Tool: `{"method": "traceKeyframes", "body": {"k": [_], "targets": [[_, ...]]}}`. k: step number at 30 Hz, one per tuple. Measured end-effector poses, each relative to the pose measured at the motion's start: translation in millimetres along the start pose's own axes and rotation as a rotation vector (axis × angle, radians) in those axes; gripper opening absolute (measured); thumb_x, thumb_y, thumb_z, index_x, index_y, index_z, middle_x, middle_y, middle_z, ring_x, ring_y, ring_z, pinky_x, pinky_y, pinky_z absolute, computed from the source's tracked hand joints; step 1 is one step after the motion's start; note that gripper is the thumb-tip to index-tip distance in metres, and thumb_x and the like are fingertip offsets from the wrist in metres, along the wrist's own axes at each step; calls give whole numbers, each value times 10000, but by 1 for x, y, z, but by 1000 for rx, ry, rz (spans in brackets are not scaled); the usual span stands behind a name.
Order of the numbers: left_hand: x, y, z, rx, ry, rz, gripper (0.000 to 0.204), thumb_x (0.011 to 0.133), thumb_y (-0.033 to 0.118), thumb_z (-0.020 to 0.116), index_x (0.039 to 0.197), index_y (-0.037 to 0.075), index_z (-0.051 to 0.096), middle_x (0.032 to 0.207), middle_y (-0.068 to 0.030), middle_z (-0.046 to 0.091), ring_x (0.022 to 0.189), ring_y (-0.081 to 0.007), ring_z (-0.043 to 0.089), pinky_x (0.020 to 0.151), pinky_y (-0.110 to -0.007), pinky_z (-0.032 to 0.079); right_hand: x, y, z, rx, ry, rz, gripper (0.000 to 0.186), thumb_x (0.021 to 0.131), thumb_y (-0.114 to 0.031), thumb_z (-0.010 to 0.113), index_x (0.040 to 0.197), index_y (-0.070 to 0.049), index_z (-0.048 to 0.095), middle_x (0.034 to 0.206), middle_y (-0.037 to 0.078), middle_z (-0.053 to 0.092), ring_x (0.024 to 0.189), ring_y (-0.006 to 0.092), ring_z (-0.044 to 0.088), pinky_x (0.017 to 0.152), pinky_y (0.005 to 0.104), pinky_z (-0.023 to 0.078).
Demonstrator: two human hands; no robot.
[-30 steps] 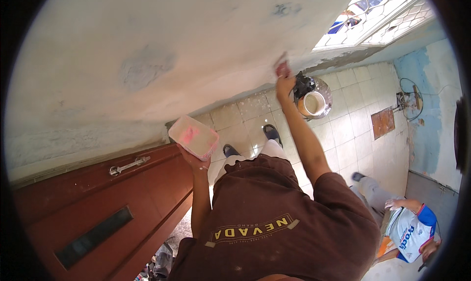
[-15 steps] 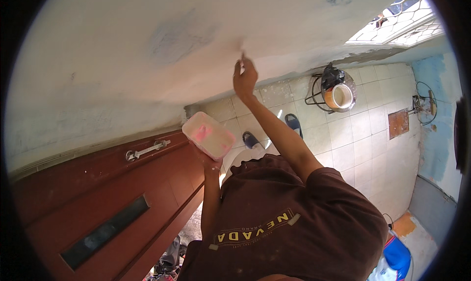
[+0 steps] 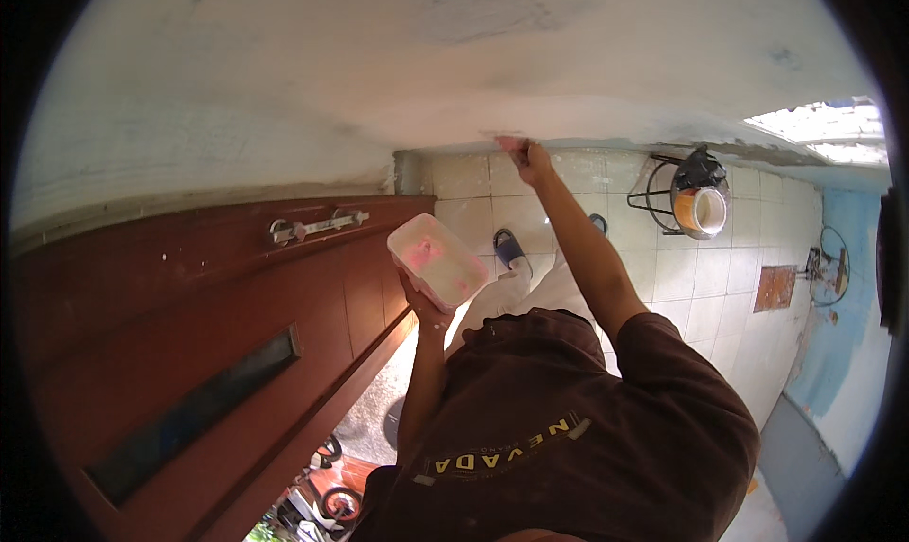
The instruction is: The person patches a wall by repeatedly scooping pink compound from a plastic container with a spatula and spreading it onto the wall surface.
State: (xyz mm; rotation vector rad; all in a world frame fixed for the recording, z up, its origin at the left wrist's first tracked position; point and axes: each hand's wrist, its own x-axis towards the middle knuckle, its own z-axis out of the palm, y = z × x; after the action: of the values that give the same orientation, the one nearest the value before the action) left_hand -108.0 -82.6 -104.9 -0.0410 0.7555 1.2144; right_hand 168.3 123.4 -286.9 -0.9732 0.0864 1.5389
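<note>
My left hand [image 3: 428, 307] supports a pale rectangular plastic tub [image 3: 437, 261] from below and its near side. Pink smears and whitish stuff coat the inside of the tub. Farther up, my right hand [image 3: 533, 163] is closed around a small flat tool [image 3: 512, 144] with a pinkish working end. That end meets the lower part of the white wall [image 3: 398, 78], where a faint dark smudge shows at the contact. The tool's handle is mostly hidden in my fingers.
A dark red door [image 3: 237, 286] with a metal bolt stands on the left, with a toy-like wheeled thing beyond its edge. On the tiled floor [image 3: 701, 267], a stool [image 3: 653, 201] holds a white-and-orange bucket [image 3: 703, 211] and a black plastic bag [image 3: 699, 168]. A barred window lies at upper right.
My right hand has moved lower on the wall with the tool. The whole view has shifted, and more of the floor beyond the door shows. My left hand still holds the tub.
</note>
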Motion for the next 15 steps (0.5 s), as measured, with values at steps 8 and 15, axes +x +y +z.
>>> {"method": "traceKeyframes", "body": {"k": [8, 15], "targets": [[-28, 11, -34, -121, 212, 10, 717, 951, 690, 464, 1467, 193, 449, 1428, -53, 511, 1321, -281, 494, 1086, -546, 429, 14, -104, 87, 372, 61, -53, 198, 931, 88, 417, 1063, 215, 493, 1155, 279, 596, 1166, 415, 604, 1040, 465, 564], [-16, 10, -45, -237, 165, -10, 706, 957, 693, 439, 1455, 193, 467, 1431, -55, 514, 1318, -284, 492, 1084, -538, 425, -16, -62, 29, 113, 265, -256, 276, 933, -20, 425, 1101, 136, 579, 1175, 235, 644, 1068, 365, 652, 906, 405, 609]]}}
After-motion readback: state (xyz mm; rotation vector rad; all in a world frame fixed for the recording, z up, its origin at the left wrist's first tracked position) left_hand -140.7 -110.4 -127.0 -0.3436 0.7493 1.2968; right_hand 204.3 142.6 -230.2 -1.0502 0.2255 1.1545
